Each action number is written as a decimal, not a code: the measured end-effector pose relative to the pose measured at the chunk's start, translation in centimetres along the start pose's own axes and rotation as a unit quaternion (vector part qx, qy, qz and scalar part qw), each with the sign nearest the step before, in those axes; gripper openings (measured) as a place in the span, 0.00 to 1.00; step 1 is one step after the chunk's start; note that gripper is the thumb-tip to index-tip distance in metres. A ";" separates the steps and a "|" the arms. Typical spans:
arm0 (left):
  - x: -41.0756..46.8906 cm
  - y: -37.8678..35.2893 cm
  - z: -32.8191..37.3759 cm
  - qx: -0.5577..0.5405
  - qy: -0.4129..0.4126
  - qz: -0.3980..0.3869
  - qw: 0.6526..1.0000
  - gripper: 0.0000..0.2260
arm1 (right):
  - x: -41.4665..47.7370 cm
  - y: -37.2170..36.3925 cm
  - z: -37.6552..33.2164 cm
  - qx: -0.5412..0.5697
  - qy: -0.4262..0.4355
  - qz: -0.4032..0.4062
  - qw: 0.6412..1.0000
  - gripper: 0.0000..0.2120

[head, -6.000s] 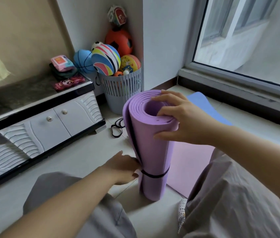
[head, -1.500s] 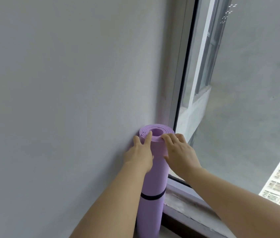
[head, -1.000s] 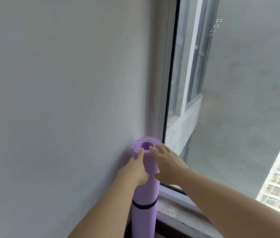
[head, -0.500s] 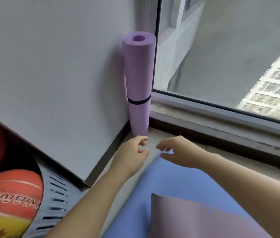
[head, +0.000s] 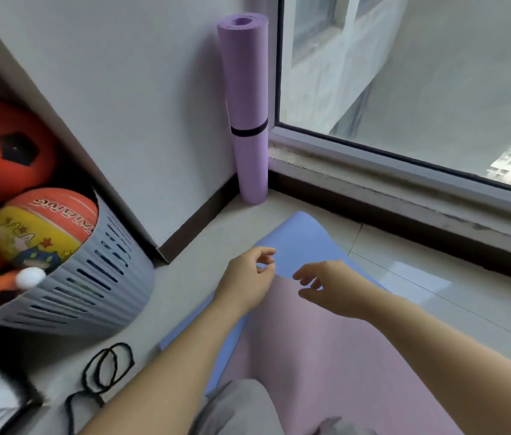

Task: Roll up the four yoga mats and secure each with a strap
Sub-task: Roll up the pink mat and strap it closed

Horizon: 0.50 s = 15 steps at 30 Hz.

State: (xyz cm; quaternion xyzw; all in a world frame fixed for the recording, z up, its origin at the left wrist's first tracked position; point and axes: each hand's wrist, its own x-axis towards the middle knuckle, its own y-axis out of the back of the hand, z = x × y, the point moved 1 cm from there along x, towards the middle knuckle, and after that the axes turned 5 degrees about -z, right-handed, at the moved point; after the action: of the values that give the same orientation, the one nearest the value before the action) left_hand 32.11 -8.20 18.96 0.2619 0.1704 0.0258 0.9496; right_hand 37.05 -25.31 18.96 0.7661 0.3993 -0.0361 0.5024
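1. Strapped purple mat (head: 243,89) is standing upright in the corner by the window (head: 405,73), apparently parked clear.
2. Left hand (head: 248,277) and right hand (head: 329,287), loosely curled and empty, are hovering over the pink mat (head: 326,356) edge, likely starting its roll.

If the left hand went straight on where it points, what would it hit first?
Likely the blue mat flat just ahead of the left hand; height is unclear, so it might pass above.

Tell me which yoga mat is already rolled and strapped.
The purple mat standing in the corner, a black strap around it. The pink mat and blue mat lie flat.
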 end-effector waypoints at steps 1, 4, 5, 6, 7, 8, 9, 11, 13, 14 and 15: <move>-1.1 -0.3 -0.5 0.002 0.007 0.012 1.000 0.13 | -0.7 -0.6 0.4 0.000 0.003 -0.005 1.000 0.15; -4.1 -0.6 -2.0 0.023 0.026 0.056 0.998 0.13 | -1.9 -3.4 0.9 -0.012 0.022 -0.035 0.999 0.15; -4.6 -0.5 -2.5 0.028 0.031 0.070 0.997 0.12 | -1.8 -4.4 0.9 -0.017 0.029 -0.048 0.998 0.16; -5.1 -0.3 -3.4 0.033 0.039 0.082 0.995 0.12 | -1.5 -5.5 0.8 -0.026 0.037 -0.064 0.997 0.16; -5.8 -0.2 -4.5 0.040 0.052 0.094 0.993 0.12 | -1.1 -6.9 0.5 -0.038 0.046 -0.082 0.995 0.16; -6.5 -0.2 -5.6 0.044 0.066 0.104 0.991 0.12 | -0.6 -8.2 0.3 -0.050 0.055 -0.097 0.993 0.16; -7.1 -0.3 -6.9 0.047 0.083 0.112 0.989 0.12 | -0.1 -9.5 0.1 -0.061 0.062 -0.113 0.990 0.16; -8.9 -0.7 -10.2 0.056 0.124 0.126 0.983 0.12 | 1.2 -12.5 -0.4 -0.085 0.082 -0.142 0.983 0.17; -10.6 -1.3 -13.3 0.066 0.168 0.125 0.976 0.13 | 2.6 -15.3 -0.9 -0.111 0.095 -0.167 0.975 0.18; -11.7 -1.6 -15.0 0.065 0.195 0.118 0.972 0.14 | 3.2 -16.8 -1.2 -0.127 0.103 -0.181 0.970 0.19; -12.6 -2.0 -16.5 0.065 0.219 0.109 0.968 0.14 | 3.9 -18.2 -1.4 -0.144 0.110 -0.191 0.965 0.20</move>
State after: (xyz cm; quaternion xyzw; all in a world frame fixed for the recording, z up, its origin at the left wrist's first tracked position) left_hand 14.63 -3.64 8.58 0.3281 0.3457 0.1744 0.8617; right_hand 27.43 -18.70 4.41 0.5943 0.5920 0.0113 0.5442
